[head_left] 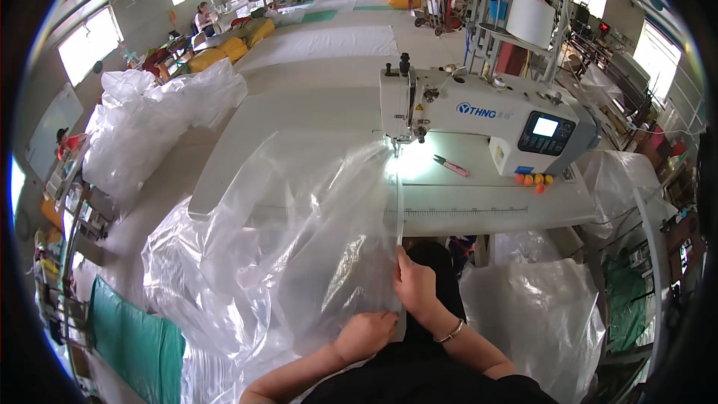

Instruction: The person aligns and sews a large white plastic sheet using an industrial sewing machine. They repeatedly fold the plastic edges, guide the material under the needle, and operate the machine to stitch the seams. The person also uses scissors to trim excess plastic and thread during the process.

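A large sheet of clear plastic film (299, 232) spreads over the left of the sewing table (449, 198) and hangs off its front edge. Its right edge, a narrow straight strip, runs up to the needle area of a white sewing machine (479, 105), where a bright lamp shines. My right hand (416, 282) pinches that edge just in front of the table. Lower down, my left hand (366, 337) is closed on the same film near my lap. A pair of pink-handled thread snips (452, 166) lies on the table right of the needle.
Small orange balls (534, 179) sit by the machine's base. More plastic film (531, 314) hangs at the lower right, and a big heap of film (149, 123) stands at the left. A white thread cone (530, 16) is on a rack behind. Another person (203, 19) sits far back left.
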A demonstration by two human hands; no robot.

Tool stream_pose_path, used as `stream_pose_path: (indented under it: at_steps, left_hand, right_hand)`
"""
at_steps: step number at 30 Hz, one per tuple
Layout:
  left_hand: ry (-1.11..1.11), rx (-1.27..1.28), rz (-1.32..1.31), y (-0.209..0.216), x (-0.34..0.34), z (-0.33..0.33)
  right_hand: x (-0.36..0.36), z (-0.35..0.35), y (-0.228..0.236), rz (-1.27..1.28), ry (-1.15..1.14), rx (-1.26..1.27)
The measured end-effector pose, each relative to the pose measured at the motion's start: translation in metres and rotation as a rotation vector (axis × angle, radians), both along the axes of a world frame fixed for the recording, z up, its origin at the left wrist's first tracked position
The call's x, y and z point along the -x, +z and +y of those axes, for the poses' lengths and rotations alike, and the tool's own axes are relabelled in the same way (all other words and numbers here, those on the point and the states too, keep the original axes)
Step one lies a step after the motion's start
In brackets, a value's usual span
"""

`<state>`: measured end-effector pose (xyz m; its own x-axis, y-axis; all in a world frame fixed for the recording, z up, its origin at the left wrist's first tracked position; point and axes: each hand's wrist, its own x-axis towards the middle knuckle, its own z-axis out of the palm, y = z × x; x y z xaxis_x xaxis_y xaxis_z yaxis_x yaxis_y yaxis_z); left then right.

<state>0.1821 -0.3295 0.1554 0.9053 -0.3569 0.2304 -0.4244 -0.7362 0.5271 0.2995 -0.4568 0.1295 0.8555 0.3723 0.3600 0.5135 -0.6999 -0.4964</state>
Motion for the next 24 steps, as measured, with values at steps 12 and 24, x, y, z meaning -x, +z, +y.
stream_pose_path:
  at_steps: [12,24]
  left_hand:
    - [0.245,-0.071,-0.116,0.014,-0.002,0.063]
    - [0.257,-0.154,-0.161,0.008,-0.081,0.088]
  right_hand:
    - [-0.053,0.023,0.017,-0.063,-0.028,-0.011]
    - [-0.125,0.043,0.029,0.001,-0.091,0.164]
